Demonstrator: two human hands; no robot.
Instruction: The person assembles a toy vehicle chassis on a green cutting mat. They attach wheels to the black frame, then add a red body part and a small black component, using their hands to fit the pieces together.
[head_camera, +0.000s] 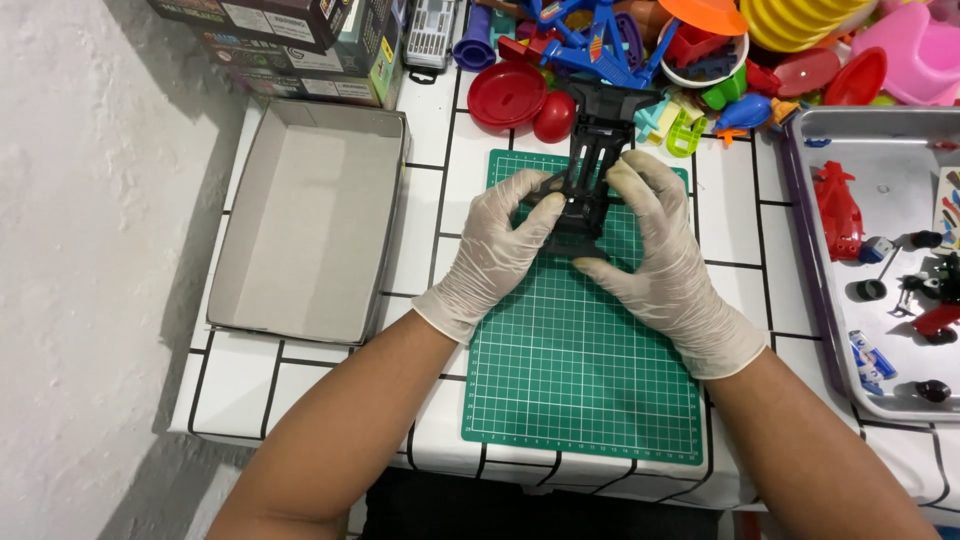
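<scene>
A black plastic toy chassis (590, 170) is held just above a green cutting mat (580, 370), btwn both gloved hands. Left hand (500, 245) pinches its left edge w/ fingers curled; right hand (655, 260) grips its right side, fingers closed around it. An empty cardboard box (310, 220) sits to the left, a metal tray (850, 330) w/ toy parts to the right.

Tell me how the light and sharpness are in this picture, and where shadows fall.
Head view: even, soft light, no strong glare; the green cutting mat and both gloved hands, left hand and right hand, look sharp; the black chassis is dark, its detail lost; a shadow falls on the white wall beside the empty cardboard box.
</scene>
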